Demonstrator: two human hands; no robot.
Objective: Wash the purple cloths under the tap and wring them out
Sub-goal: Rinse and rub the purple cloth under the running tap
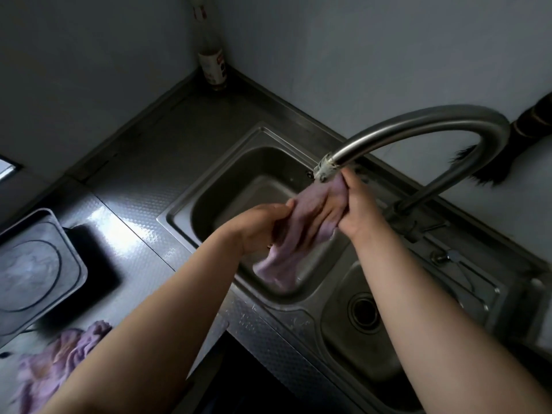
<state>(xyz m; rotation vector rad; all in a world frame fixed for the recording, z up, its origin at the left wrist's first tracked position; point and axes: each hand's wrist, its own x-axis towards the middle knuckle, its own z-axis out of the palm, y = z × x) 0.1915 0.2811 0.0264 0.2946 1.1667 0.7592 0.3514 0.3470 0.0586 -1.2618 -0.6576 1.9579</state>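
Washing step: purple cloth (310, 216) sat under the tap (325, 167), over the sink (209, 186), my left hand (260, 231) and right hand (357, 210) each in a closed grip on it. Second cloth (59, 354) waited at 7 o'clock on the tabletop (119, 180). Next, I judged: wringing by opposed twists.

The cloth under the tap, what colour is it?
Pale purple cloth, seen in the head view.

A small home kitchen, seen from above: a stainless-steel double sink (270, 186) with a tall arched tap (418, 130) is set into a textured metal countertop (134, 222) fitted into the corner of plain walls. A labelled glass bottle (212, 62) stands in that corner, and a single-burner cooktop (33, 270) sits on the counter at left.
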